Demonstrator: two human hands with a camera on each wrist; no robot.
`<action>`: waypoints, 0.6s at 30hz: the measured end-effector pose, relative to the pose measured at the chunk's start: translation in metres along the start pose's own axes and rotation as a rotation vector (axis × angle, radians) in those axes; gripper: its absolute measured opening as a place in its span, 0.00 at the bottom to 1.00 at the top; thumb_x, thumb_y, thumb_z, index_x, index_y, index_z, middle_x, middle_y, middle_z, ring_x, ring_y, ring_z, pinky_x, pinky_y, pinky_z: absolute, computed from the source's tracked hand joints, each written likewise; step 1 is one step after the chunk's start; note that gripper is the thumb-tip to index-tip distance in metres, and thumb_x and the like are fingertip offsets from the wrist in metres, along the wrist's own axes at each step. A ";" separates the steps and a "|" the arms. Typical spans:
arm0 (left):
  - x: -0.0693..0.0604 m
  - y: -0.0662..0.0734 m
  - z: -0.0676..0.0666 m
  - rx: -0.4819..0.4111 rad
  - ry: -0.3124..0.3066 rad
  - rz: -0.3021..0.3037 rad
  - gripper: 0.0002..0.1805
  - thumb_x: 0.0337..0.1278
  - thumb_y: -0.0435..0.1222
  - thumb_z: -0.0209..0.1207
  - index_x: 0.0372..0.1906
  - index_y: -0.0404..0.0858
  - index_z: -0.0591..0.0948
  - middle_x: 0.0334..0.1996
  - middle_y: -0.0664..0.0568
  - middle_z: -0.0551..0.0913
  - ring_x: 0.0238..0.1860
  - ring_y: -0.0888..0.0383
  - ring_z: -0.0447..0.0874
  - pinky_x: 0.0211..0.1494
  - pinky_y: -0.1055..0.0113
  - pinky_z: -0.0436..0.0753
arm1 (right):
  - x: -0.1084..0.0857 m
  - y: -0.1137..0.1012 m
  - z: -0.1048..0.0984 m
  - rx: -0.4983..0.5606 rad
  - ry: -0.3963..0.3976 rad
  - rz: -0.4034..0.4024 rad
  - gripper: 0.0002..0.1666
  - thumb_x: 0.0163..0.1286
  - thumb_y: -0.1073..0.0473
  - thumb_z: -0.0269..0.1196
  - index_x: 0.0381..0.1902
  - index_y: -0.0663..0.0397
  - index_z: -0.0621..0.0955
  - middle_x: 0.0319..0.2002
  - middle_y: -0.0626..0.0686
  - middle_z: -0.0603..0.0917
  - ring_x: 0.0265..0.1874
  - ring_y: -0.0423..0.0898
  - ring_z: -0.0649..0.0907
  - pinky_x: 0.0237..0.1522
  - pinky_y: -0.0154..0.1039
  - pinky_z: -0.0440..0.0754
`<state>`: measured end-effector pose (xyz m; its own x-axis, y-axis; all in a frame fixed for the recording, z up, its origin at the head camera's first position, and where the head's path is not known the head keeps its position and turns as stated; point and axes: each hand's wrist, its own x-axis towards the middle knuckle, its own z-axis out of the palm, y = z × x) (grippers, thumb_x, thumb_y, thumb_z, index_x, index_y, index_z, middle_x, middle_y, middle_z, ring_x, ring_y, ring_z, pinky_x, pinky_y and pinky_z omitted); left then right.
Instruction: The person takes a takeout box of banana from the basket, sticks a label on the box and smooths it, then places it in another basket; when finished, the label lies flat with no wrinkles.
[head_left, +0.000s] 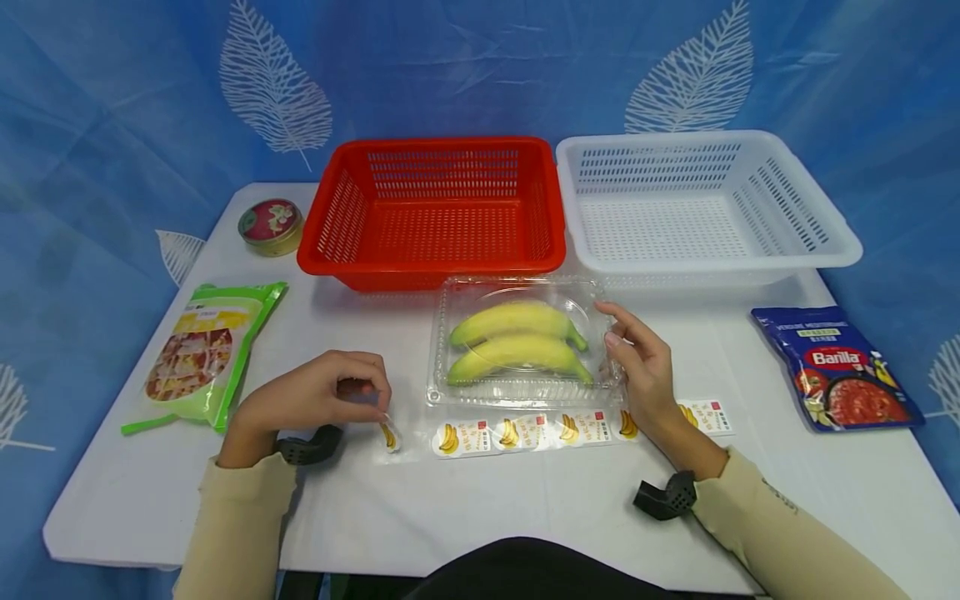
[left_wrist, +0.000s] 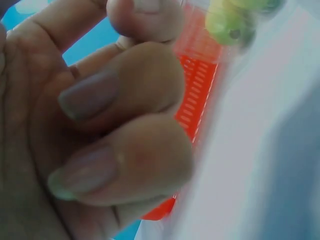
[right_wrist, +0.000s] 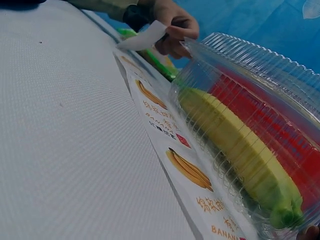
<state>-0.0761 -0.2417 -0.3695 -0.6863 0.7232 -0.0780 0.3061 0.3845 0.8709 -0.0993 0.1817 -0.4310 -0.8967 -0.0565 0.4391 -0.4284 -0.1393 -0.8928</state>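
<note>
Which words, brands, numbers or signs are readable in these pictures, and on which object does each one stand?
"Barilla": blue pouch.
"VERDURE", followed by an unclear word: pouch's top line.
"BANANA": sticker strip, right wrist view.
Too small or blurred: other print on pouch and strip, green bag label, right sleeve marking.

Soft, even light in here lays faint shadows beneath the red basket (head_left: 432, 268), while small glints catch the clear container (head_left: 517, 393). The left wrist view is hazy, the left hand (left_wrist: 112, 107) blurred; the right's is crisper.
</note>
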 end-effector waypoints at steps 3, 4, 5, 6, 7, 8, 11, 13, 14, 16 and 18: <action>0.000 -0.001 -0.001 0.013 0.040 -0.001 0.07 0.60 0.36 0.71 0.36 0.53 0.84 0.32 0.57 0.80 0.34 0.57 0.76 0.35 0.67 0.80 | 0.000 0.000 0.000 -0.003 0.003 0.004 0.22 0.73 0.70 0.52 0.62 0.73 0.78 0.29 0.52 0.74 0.15 0.46 0.69 0.15 0.34 0.68; 0.001 -0.001 -0.001 0.016 0.059 -0.008 0.08 0.60 0.36 0.71 0.36 0.53 0.84 0.31 0.57 0.79 0.32 0.56 0.75 0.34 0.67 0.79 | 0.000 0.000 0.000 -0.004 0.005 0.007 0.22 0.73 0.70 0.52 0.62 0.73 0.78 0.29 0.52 0.74 0.15 0.46 0.69 0.15 0.34 0.68; 0.001 -0.001 -0.001 0.016 0.082 -0.020 0.08 0.60 0.35 0.71 0.36 0.52 0.84 0.30 0.56 0.78 0.31 0.56 0.74 0.33 0.67 0.77 | 0.000 -0.001 0.000 -0.003 0.008 0.010 0.22 0.73 0.70 0.52 0.62 0.73 0.78 0.29 0.52 0.74 0.15 0.45 0.69 0.15 0.33 0.68; 0.001 0.000 -0.001 0.015 0.108 -0.035 0.08 0.60 0.35 0.71 0.37 0.51 0.84 0.30 0.56 0.79 0.31 0.55 0.75 0.32 0.67 0.77 | 0.000 -0.001 0.000 -0.003 0.010 0.014 0.22 0.73 0.70 0.52 0.62 0.73 0.78 0.29 0.52 0.74 0.15 0.44 0.69 0.16 0.32 0.69; 0.002 0.000 -0.001 0.016 0.139 -0.053 0.08 0.59 0.34 0.72 0.37 0.51 0.84 0.29 0.55 0.78 0.30 0.54 0.74 0.31 0.68 0.76 | 0.000 -0.001 0.001 -0.006 0.012 0.017 0.22 0.73 0.70 0.53 0.62 0.73 0.78 0.29 0.52 0.74 0.16 0.44 0.69 0.16 0.31 0.69; 0.002 0.001 -0.001 0.018 0.170 -0.069 0.08 0.59 0.34 0.72 0.36 0.50 0.84 0.27 0.54 0.77 0.29 0.53 0.73 0.30 0.67 0.75 | 0.000 -0.001 0.001 -0.011 0.015 0.019 0.22 0.73 0.70 0.53 0.62 0.73 0.78 0.29 0.52 0.74 0.16 0.43 0.69 0.17 0.31 0.69; 0.005 0.005 -0.002 0.019 0.259 -0.122 0.07 0.59 0.34 0.72 0.36 0.47 0.84 0.24 0.52 0.72 0.28 0.52 0.70 0.29 0.67 0.71 | 0.000 -0.002 0.002 -0.020 0.017 0.018 0.22 0.73 0.71 0.52 0.62 0.74 0.77 0.28 0.52 0.74 0.17 0.42 0.69 0.17 0.30 0.69; 0.007 0.008 -0.002 0.020 0.304 -0.134 0.06 0.59 0.34 0.72 0.35 0.46 0.84 0.23 0.52 0.69 0.27 0.51 0.68 0.29 0.67 0.69 | 0.000 -0.002 0.002 -0.024 0.017 0.014 0.22 0.74 0.71 0.52 0.62 0.74 0.77 0.28 0.53 0.73 0.17 0.42 0.69 0.17 0.31 0.69; 0.008 0.009 -0.003 0.015 0.320 -0.131 0.06 0.59 0.34 0.72 0.35 0.45 0.84 0.24 0.51 0.68 0.28 0.51 0.67 0.30 0.66 0.69 | 0.000 -0.002 0.002 -0.026 0.018 0.014 0.22 0.74 0.71 0.52 0.62 0.74 0.77 0.28 0.53 0.73 0.17 0.42 0.69 0.17 0.32 0.69; 0.009 0.012 -0.004 0.003 0.343 -0.120 0.06 0.60 0.34 0.71 0.35 0.44 0.84 0.24 0.51 0.68 0.28 0.50 0.67 0.30 0.66 0.69 | 0.000 -0.003 0.002 -0.023 0.015 0.012 0.22 0.74 0.71 0.52 0.62 0.73 0.78 0.28 0.53 0.73 0.17 0.42 0.69 0.17 0.32 0.69; 0.010 0.015 -0.005 0.003 0.362 -0.106 0.06 0.60 0.34 0.71 0.35 0.44 0.84 0.25 0.50 0.69 0.28 0.50 0.68 0.30 0.66 0.70 | 0.000 -0.004 0.003 -0.011 0.009 0.007 0.22 0.74 0.72 0.52 0.62 0.73 0.78 0.29 0.53 0.74 0.17 0.41 0.70 0.17 0.32 0.69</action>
<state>-0.0815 -0.2314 -0.3550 -0.9028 0.4299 0.0095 0.2224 0.4480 0.8659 -0.0977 0.1792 -0.4272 -0.9006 -0.0488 0.4319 -0.4232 -0.1284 -0.8969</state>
